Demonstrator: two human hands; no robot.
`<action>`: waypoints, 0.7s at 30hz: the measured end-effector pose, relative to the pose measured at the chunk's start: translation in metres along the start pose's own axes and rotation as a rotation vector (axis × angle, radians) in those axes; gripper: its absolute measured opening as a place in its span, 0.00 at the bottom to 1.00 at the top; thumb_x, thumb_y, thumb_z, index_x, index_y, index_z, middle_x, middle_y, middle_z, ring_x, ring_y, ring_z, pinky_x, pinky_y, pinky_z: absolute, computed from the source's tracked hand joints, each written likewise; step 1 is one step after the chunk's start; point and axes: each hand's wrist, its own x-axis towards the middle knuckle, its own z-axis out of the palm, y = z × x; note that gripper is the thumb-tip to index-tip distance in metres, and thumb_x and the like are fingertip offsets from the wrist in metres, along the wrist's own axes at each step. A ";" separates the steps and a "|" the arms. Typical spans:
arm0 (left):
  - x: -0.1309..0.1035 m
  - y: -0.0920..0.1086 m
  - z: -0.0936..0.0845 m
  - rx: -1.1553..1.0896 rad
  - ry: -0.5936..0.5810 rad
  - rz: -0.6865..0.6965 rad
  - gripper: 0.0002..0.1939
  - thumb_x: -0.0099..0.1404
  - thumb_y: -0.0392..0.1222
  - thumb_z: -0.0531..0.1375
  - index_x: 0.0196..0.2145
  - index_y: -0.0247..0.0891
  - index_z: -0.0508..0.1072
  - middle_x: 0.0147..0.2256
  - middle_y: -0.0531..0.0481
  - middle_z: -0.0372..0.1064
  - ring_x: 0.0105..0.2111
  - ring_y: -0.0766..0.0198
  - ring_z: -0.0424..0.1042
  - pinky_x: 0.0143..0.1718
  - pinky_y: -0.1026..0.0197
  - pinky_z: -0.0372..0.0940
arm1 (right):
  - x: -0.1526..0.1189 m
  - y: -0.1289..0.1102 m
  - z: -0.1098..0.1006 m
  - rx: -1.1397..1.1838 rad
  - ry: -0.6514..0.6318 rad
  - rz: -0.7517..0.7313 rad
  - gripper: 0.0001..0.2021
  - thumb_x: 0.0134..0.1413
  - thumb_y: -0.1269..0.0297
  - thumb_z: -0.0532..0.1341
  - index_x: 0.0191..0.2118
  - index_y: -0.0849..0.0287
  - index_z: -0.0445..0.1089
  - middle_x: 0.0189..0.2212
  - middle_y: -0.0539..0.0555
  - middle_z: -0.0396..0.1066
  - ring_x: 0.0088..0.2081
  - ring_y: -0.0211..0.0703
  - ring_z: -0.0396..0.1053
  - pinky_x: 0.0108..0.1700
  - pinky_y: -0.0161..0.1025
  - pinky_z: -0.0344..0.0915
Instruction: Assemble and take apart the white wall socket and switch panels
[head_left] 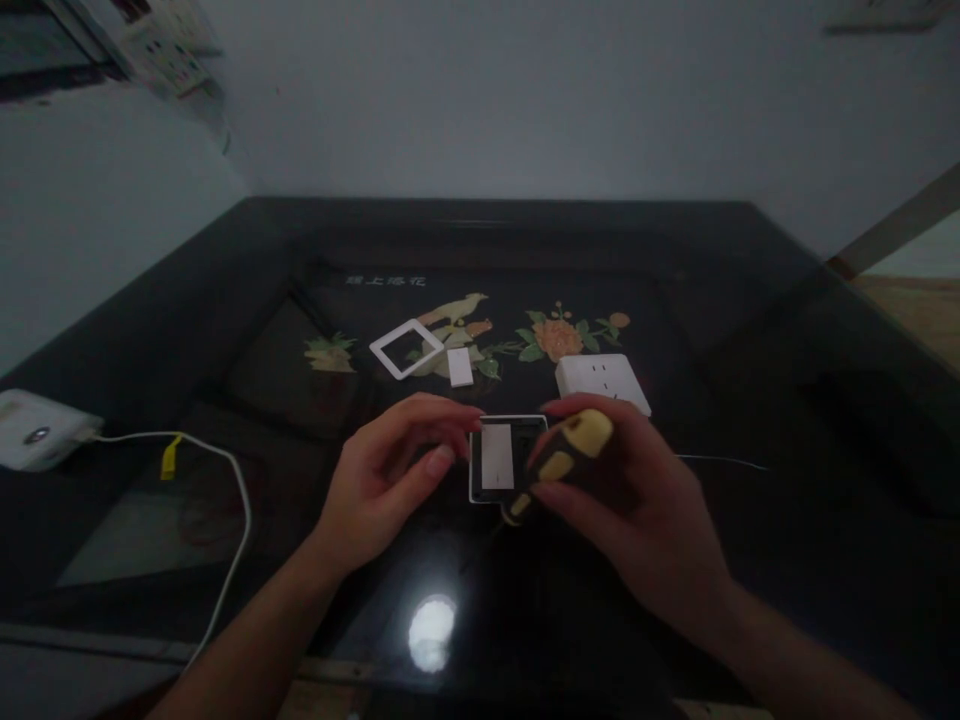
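Observation:
A square switch module [496,457] with a white rocker and dark inner frame lies on the black table. At its left edge is my left hand [397,470], fingers curled and apart, the fingertips at its upper left corner. My right hand [637,500] is closed round a yellow-and-black screwdriver [559,465], its shaft slanting down to the left, below the module. Behind the hands lie a white square frame [407,349] and a small white rocker piece [460,367]. A white socket unit [604,378] sits just behind my right hand.
The glossy black table [480,230] has a painted bird and flowers. A white device [41,430] with a white cable [244,490] and yellow tag [169,458] lies at the left. A thin wire [724,460] extends right of my right hand. Walls stand behind and left.

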 end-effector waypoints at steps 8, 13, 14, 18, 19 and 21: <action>-0.001 -0.005 -0.007 -0.164 0.225 -0.074 0.11 0.64 0.47 0.65 0.44 0.48 0.80 0.41 0.49 0.78 0.40 0.62 0.77 0.41 0.63 0.72 | 0.053 -0.002 0.047 -0.339 -0.369 -0.296 0.36 0.56 0.55 0.67 0.68 0.55 0.56 0.38 0.53 0.78 0.30 0.45 0.74 0.40 0.46 0.74; 0.008 -0.006 -0.017 -0.266 0.573 -0.062 0.10 0.60 0.49 0.69 0.38 0.44 0.81 0.33 0.52 0.78 0.33 0.66 0.76 0.36 0.66 0.72 | 0.054 0.008 0.030 -0.370 -0.266 -0.253 0.29 0.55 0.53 0.66 0.61 0.47 0.64 0.32 0.48 0.74 0.31 0.43 0.73 0.38 0.42 0.72; 0.010 -0.006 -0.019 -0.284 0.609 -0.054 0.10 0.60 0.48 0.69 0.38 0.43 0.81 0.32 0.51 0.77 0.32 0.66 0.76 0.34 0.67 0.72 | 0.052 0.015 0.023 -0.413 -0.264 -0.243 0.26 0.55 0.54 0.67 0.59 0.47 0.67 0.36 0.50 0.75 0.36 0.46 0.74 0.42 0.45 0.73; 0.015 -0.008 -0.021 -0.316 0.635 -0.057 0.11 0.58 0.48 0.70 0.37 0.40 0.80 0.31 0.51 0.77 0.31 0.64 0.77 0.30 0.66 0.73 | 0.034 0.050 -0.001 -0.596 -0.403 -0.215 0.30 0.46 0.51 0.72 0.56 0.52 0.70 0.56 0.61 0.70 0.59 0.63 0.65 0.58 0.65 0.63; 0.015 -0.009 -0.020 -0.311 0.637 -0.065 0.11 0.58 0.47 0.71 0.36 0.40 0.80 0.30 0.51 0.77 0.31 0.64 0.78 0.29 0.66 0.73 | 0.030 0.058 -0.004 -0.636 -0.437 -0.206 0.35 0.44 0.49 0.72 0.59 0.51 0.68 0.60 0.62 0.67 0.63 0.65 0.60 0.61 0.69 0.58; 0.016 -0.011 -0.017 -0.304 0.634 -0.078 0.12 0.57 0.46 0.71 0.35 0.38 0.80 0.30 0.52 0.77 0.29 0.66 0.77 0.28 0.68 0.73 | 0.022 0.069 -0.007 -0.674 -0.467 -0.205 0.37 0.46 0.51 0.72 0.62 0.49 0.64 0.63 0.61 0.63 0.66 0.65 0.56 0.63 0.71 0.54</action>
